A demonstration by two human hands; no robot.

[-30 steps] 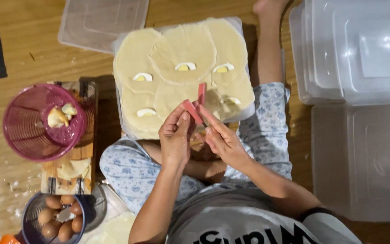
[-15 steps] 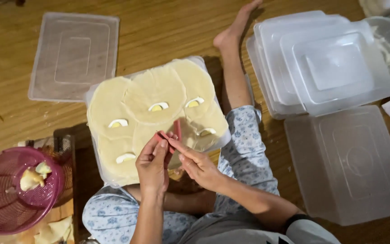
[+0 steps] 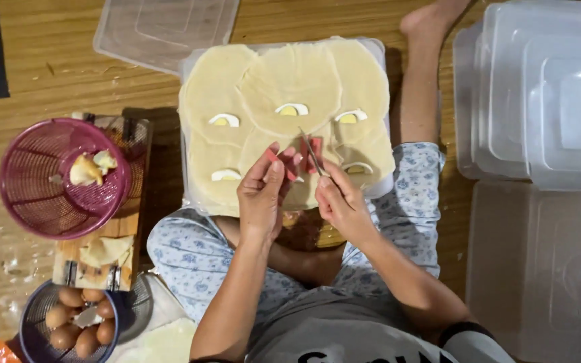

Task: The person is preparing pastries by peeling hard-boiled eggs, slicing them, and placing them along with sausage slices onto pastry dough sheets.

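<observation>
From the head camera I see my left hand (image 3: pixel 261 195) pinching a small pink strip (image 3: pixel 278 163) between thumb and fingertips, just below the middle of the frame. My right hand (image 3: pixel 341 202) sits beside it at about three o'clock, fingers closed around a thin knife (image 3: pixel 313 152) whose blade points up toward twelve o'clock and touches a second pink piece (image 3: pixel 311 149). Both hands hover over the near edge of a tray (image 3: pixel 378 48) covered with round pale wrappers (image 3: pixel 290 87), several topped with egg slices (image 3: pixel 292 109). At nine o'clock a pink basket (image 3: pixel 31 195) rests on a wooden board (image 3: pixel 112 252); at seven o'clock sits a bowl of brown eggs (image 3: pixel 75 319). Clear plastic containers (image 3: pixel 539 101) are stacked at two o'clock.
</observation>
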